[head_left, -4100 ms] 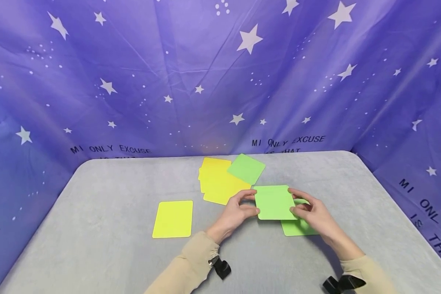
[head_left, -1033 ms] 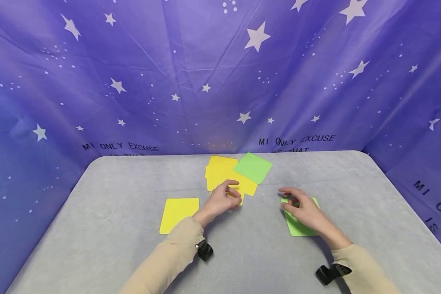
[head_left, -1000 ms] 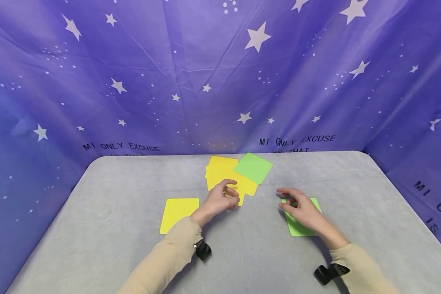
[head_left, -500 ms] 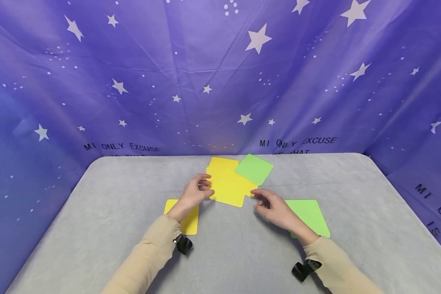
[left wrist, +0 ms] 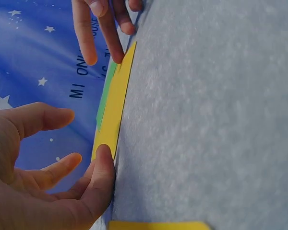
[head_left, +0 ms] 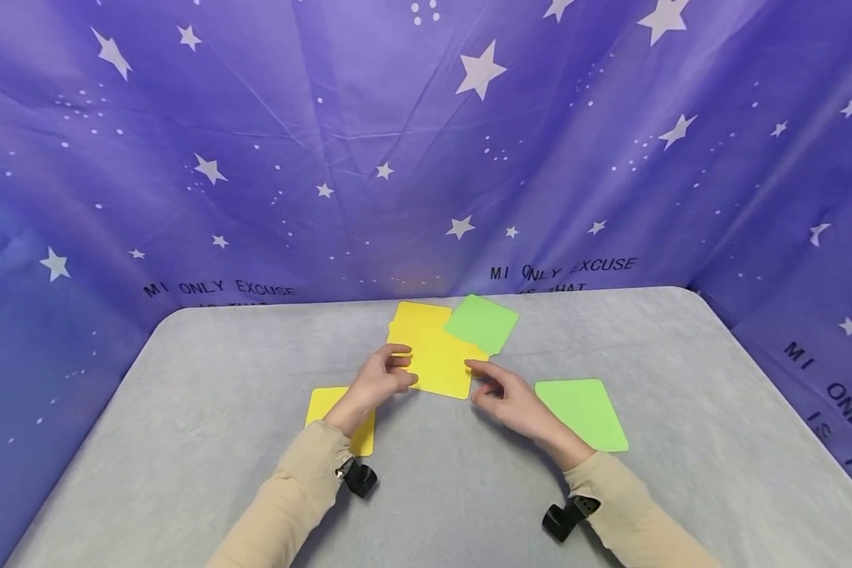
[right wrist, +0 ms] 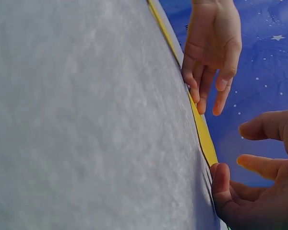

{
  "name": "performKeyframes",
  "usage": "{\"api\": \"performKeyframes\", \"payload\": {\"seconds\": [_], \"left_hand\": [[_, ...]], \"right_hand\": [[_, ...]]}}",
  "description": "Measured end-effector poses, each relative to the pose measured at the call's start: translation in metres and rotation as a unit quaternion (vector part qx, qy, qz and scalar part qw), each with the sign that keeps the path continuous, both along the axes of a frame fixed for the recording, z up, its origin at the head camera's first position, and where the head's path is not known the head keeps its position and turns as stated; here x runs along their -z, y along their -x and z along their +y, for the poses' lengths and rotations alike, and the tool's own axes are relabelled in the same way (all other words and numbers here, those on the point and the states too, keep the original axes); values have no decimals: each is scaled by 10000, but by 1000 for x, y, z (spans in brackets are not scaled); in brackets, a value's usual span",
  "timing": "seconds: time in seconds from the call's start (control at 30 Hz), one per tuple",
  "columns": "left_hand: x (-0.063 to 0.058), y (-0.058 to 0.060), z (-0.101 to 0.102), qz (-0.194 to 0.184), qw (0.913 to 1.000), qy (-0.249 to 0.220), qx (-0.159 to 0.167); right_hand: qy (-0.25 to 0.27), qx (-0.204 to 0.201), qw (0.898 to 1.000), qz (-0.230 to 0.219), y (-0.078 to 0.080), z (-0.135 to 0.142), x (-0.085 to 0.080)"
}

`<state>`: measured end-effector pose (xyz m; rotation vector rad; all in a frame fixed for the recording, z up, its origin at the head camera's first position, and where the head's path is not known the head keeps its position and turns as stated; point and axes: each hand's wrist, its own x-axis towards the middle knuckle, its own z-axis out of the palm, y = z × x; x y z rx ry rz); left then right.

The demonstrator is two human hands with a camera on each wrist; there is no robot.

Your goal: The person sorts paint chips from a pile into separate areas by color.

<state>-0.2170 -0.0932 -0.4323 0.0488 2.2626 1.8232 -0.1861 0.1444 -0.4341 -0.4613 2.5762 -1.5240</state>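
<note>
Several thin square yellow cards (head_left: 433,364) lie overlapped at the middle back of the table, with a green card (head_left: 484,322) over their right corner. On the left of this pile is my left hand (head_left: 379,380), fingers loosely bent and spread. One fingertip meets the yellow edge in the left wrist view. My right hand (head_left: 507,400) is at the pile's right edge, a fingertip touching or just over the top yellow card. In the right wrist view a yellow card (right wrist: 201,129) spans between both hands; nothing is clearly gripped.
A single yellow card (head_left: 362,434) lies at left, partly hidden under the left forearm. Another green card (head_left: 584,412) lies to the right of the right forearm. The grey table (head_left: 206,379) ends at a purple star-printed curtain (head_left: 369,118).
Earlier both hands held a green card over the right side; it now lies there. Both hands have since shifted left, one to each side of the yellow pile.
</note>
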Motion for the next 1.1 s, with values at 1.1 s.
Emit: {"api": "performKeyframes", "payload": {"seconds": [1.1], "left_hand": [[14,-23,1,-209,9924,-1101,501]], "right_hand": [[1604,641,9798,-1010,-12,4,7]]}}
